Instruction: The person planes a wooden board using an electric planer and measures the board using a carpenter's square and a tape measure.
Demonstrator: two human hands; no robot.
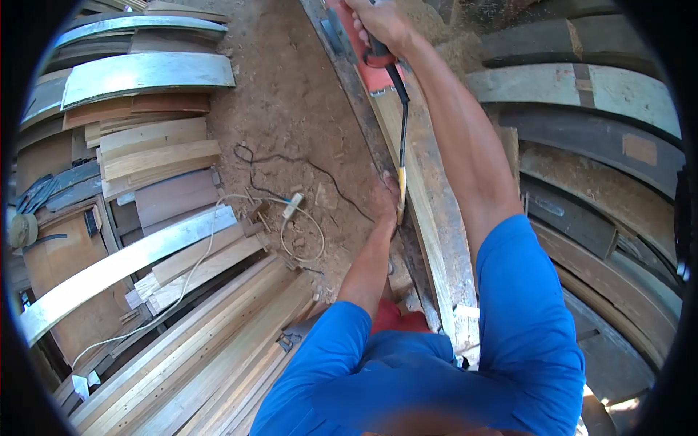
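At the top, my right hand (384,27) is wrapped round the dark handle of a red electric planer (374,77). The planer sits on a long pale wooden board (425,218), which lies along a narrow workbench (456,251). A black power cord (403,123) runs from the planer back toward me and has a yellow section. My left hand (387,195) is closed on the cord beside this yellow part, at the left edge of the board. Its fingertips are partly hidden.
Stacked boards (160,156) line the left side, and long planks (196,341) lie at the lower left. More timber (596,145) is piled on the right. A white socket block (292,207) with looped cable lies on the dirt floor (283,87) among wood scraps.
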